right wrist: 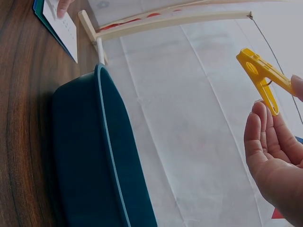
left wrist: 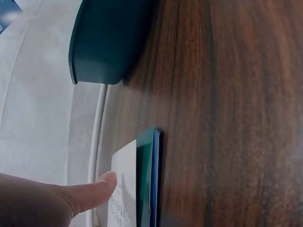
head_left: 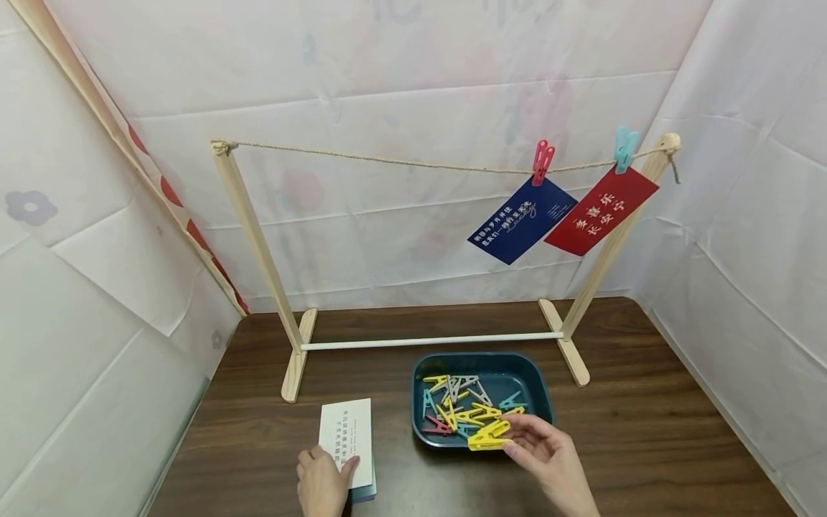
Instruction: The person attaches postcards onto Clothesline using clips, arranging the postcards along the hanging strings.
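A yellow clothespin (head_left: 489,436) is pinched by its handle ends between thumb and fingers of my right hand (head_left: 548,459), over the near right rim of the dark teal basin (head_left: 418,402). In the right wrist view the yellow clothespin (right wrist: 258,75) stands up in the air, away from the basin wall (right wrist: 78,142). My left hand (head_left: 323,481) lies at the left edge of a small stack of cards, its thumb (left wrist: 102,187) on the white printed top card (head_left: 349,424). Green and blue cards (left wrist: 155,175) show beneath it.
Several yellow, grey, teal and red clothespins (head_left: 455,388) lie in the basin. Behind it stands a wooden frame (head_left: 258,244) with a rope (head_left: 388,159). A red clothespin (head_left: 541,164) holds a blue card (head_left: 517,222) there; a light-blue clothespin (head_left: 624,149) holds a red card (head_left: 601,212).
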Demonstrator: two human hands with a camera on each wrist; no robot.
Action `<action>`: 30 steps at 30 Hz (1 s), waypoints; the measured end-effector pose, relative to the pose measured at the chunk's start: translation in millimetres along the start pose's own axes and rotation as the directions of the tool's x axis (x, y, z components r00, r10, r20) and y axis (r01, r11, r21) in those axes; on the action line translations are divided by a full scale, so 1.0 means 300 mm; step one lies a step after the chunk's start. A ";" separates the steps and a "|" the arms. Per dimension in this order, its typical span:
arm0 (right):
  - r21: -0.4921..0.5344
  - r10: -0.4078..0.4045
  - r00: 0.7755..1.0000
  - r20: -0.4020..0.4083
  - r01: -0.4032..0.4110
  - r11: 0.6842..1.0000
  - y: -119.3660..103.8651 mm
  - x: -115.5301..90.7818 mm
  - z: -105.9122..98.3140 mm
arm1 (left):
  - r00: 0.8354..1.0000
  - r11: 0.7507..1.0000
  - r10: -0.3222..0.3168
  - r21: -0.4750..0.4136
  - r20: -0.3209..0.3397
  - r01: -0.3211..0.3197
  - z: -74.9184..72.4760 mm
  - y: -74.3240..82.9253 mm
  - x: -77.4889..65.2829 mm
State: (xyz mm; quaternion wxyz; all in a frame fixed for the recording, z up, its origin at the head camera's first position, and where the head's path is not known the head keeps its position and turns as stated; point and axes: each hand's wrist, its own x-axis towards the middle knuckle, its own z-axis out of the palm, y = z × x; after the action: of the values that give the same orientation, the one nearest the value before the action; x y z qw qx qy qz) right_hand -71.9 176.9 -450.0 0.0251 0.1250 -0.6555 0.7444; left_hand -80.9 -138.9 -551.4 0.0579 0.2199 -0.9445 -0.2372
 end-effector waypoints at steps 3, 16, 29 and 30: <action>-0.008 0.016 1.000 -0.006 -0.016 1.000 0.001 -0.003 0.001 | 1.000 1.000 0.007 0.005 -0.010 -0.006 0.001 -0.003 0.001; 0.046 -0.050 0.998 0.034 0.048 0.998 0.015 -0.004 -0.010 | 1.000 1.000 -0.015 0.025 -0.007 0.016 -0.005 -0.010 0.018; 0.071 -0.080 0.996 0.048 0.077 0.995 0.025 -0.005 -0.014 | 0.996 1.000 -0.027 -0.007 0.082 0.028 -0.029 -0.039 0.058; 0.067 -0.077 0.996 0.043 0.074 0.995 0.026 -0.006 -0.014 | 0.996 1.000 -0.023 -0.011 0.085 0.024 -0.031 -0.043 0.062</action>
State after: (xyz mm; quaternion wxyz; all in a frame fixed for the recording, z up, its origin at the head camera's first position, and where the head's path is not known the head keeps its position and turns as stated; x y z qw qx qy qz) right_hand -72.5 180.3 -458.3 0.0341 0.1673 -0.6259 0.7610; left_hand -90.6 -161.2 -549.2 0.0161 0.2203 -0.9420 -0.2525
